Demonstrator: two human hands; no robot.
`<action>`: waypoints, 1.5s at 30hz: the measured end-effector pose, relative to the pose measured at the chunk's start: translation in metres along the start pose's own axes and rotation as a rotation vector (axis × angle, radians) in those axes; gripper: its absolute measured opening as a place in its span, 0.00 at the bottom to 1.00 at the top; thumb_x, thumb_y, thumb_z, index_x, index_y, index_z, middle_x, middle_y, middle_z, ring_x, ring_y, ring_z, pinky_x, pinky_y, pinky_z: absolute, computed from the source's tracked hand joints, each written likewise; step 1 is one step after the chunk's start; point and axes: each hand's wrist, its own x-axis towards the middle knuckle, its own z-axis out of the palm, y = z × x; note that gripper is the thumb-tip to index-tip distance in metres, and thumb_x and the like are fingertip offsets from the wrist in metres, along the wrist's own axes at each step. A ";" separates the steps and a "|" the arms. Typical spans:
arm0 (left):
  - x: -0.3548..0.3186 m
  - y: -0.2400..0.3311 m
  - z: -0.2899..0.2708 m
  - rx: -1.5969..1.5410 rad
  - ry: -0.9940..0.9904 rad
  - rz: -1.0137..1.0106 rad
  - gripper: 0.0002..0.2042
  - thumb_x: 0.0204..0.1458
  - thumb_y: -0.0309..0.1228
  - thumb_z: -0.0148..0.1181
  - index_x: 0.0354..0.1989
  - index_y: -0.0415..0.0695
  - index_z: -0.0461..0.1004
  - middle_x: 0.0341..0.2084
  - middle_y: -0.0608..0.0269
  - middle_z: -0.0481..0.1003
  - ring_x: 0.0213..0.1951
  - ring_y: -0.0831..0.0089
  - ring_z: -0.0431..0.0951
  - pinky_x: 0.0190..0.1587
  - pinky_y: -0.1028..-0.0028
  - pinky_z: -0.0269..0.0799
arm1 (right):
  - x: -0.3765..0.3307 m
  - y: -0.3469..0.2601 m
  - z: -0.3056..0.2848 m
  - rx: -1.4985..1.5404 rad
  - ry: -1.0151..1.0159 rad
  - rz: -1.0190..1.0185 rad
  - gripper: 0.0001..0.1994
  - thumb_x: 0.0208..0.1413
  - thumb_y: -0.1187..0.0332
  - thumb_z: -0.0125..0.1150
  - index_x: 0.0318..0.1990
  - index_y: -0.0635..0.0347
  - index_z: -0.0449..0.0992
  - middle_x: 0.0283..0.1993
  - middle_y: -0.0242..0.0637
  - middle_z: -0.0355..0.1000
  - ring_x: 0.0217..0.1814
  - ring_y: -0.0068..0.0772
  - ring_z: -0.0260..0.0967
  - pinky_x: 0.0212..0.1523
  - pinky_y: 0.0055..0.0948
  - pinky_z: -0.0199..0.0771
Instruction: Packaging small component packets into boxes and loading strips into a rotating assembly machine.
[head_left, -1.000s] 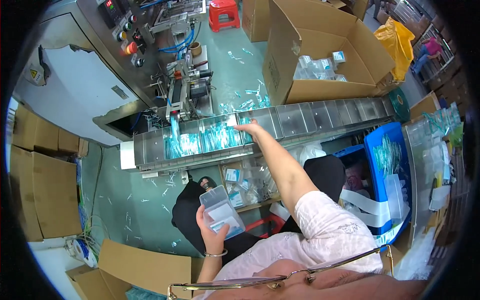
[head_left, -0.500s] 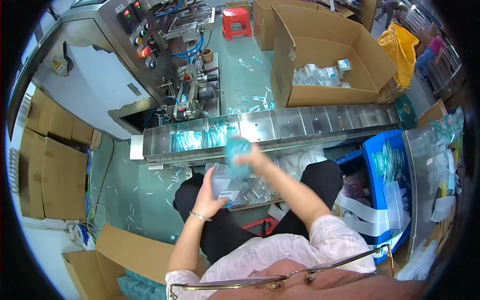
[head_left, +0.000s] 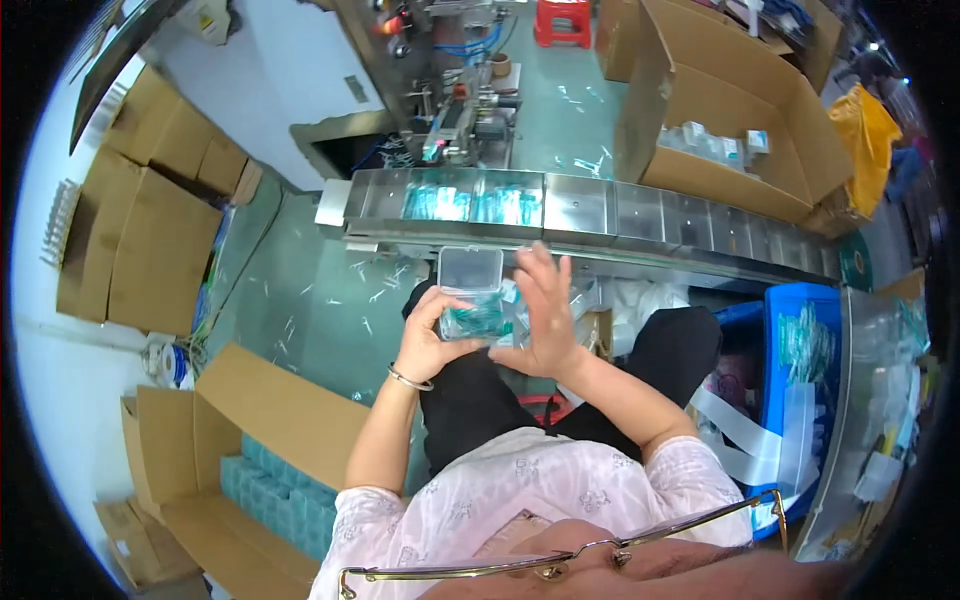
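Observation:
My left hand (head_left: 428,335) holds a small clear plastic box (head_left: 471,295) with its lid up, over my lap. Teal-coloured small items lie inside the box. My right hand (head_left: 545,312) is at the box's right side, fingers spread and pressing on the contents. Just beyond my hands runs a metal conveyor (head_left: 600,215) with divided compartments; two of them at the left hold teal packets (head_left: 470,205).
A packing machine (head_left: 455,95) stands behind the conveyor. An open cardboard carton (head_left: 730,110) with boxed goods is at the back right. A blue crate (head_left: 800,350) with packets sits at my right. Cardboard boxes (head_left: 150,230) are stacked left; an open carton (head_left: 260,470) of teal boxes is at lower left.
My right hand drew back from the conveyor with teal packets and now presses them into the clear box, which my left hand raised toward the conveyor.

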 end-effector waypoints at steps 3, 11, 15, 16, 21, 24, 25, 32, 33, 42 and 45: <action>-0.005 0.028 -0.005 -0.006 0.115 -0.079 0.24 0.29 0.22 0.66 0.40 0.42 0.68 0.35 0.60 0.69 0.40 0.65 0.69 0.43 0.70 0.64 | 0.004 -0.012 0.015 -0.014 -0.340 -0.210 0.32 0.43 0.51 0.58 0.57 0.52 0.60 0.63 0.42 0.49 0.67 0.48 0.41 0.62 0.52 0.31; -0.024 0.015 -0.023 -0.095 0.025 -0.037 0.49 0.33 0.32 0.65 0.63 0.41 0.36 0.62 0.51 0.42 0.61 0.63 0.48 0.60 0.67 0.45 | -0.001 -0.004 0.039 0.123 -0.422 -0.031 0.32 0.40 0.66 0.57 0.57 0.60 0.57 0.61 0.49 0.51 0.65 0.52 0.44 0.62 0.45 0.43; -0.033 0.015 -0.019 -0.382 0.190 -0.203 0.48 0.28 0.36 0.60 0.62 0.42 0.42 0.59 0.52 0.50 0.61 0.61 0.50 0.61 0.63 0.44 | -0.010 0.002 0.061 0.143 -0.280 -0.139 0.22 0.44 0.71 0.48 0.50 0.63 0.65 0.55 0.52 0.59 0.62 0.50 0.49 0.60 0.43 0.50; -0.042 0.018 -0.024 -0.439 0.269 -0.226 0.44 0.32 0.33 0.60 0.61 0.40 0.45 0.58 0.51 0.52 0.57 0.60 0.57 0.56 0.65 0.56 | 0.019 -0.019 0.054 0.321 -0.606 0.070 0.21 0.43 0.72 0.48 0.49 0.64 0.64 0.56 0.53 0.57 0.63 0.52 0.47 0.61 0.43 0.48; -0.043 -0.084 -0.052 -0.010 0.305 0.429 0.30 0.38 0.28 0.61 0.51 0.38 0.56 0.38 0.56 0.67 0.38 0.70 0.68 0.41 0.72 0.66 | 0.007 -0.028 0.052 0.316 -0.080 0.282 0.37 0.37 0.65 0.60 0.59 0.57 0.53 0.41 0.47 0.59 0.41 0.45 0.61 0.40 0.37 0.62; -0.048 -0.098 -0.046 0.097 0.128 0.368 0.31 0.38 0.30 0.62 0.52 0.37 0.55 0.40 0.52 0.65 0.40 0.65 0.67 0.44 0.70 0.65 | -0.003 -0.020 0.062 0.450 -0.298 0.519 0.43 0.35 0.67 0.59 0.62 0.57 0.44 0.33 0.41 0.60 0.31 0.42 0.61 0.31 0.34 0.62; -0.045 -0.075 -0.041 0.170 0.049 0.322 0.32 0.37 0.31 0.63 0.52 0.36 0.55 0.42 0.51 0.64 0.41 0.63 0.66 0.45 0.69 0.64 | -0.001 -0.020 0.062 0.464 -0.412 0.608 0.45 0.32 0.71 0.58 0.62 0.60 0.42 0.35 0.41 0.61 0.34 0.44 0.62 0.32 0.35 0.62; -0.046 0.046 -0.068 0.751 -0.425 -0.039 0.38 0.35 0.36 0.65 0.54 0.32 0.53 0.50 0.39 0.57 0.49 0.45 0.61 0.53 0.61 0.58 | 0.005 -0.021 0.055 1.085 -0.642 0.596 0.48 0.26 0.76 0.65 0.61 0.64 0.46 0.42 0.45 0.61 0.36 0.40 0.64 0.39 0.29 0.66; -0.039 0.050 -0.072 0.750 -0.438 -0.021 0.38 0.35 0.36 0.65 0.54 0.32 0.53 0.50 0.39 0.57 0.49 0.45 0.61 0.53 0.61 0.58 | -0.006 -0.015 0.063 1.025 -0.593 0.533 0.47 0.27 0.64 0.69 0.59 0.67 0.50 0.46 0.46 0.60 0.41 0.42 0.62 0.44 0.32 0.64; -0.064 0.003 -0.063 0.692 -0.145 -0.089 0.28 0.48 0.37 0.55 0.53 0.32 0.55 0.47 0.36 0.59 0.49 0.42 0.60 0.51 0.57 0.57 | -0.034 -0.046 0.111 0.081 -0.270 0.156 0.24 0.42 0.62 0.51 0.47 0.68 0.61 0.44 0.46 0.62 0.50 0.44 0.59 0.46 0.38 0.61; -0.085 0.027 -0.074 0.345 0.038 -0.168 0.23 0.47 0.35 0.56 0.50 0.36 0.61 0.43 0.39 0.65 0.47 0.48 0.64 0.47 0.59 0.62 | 0.000 -0.074 0.093 0.561 -0.708 0.509 0.22 0.35 0.67 0.54 0.44 0.61 0.64 0.40 0.45 0.64 0.44 0.45 0.61 0.43 0.36 0.63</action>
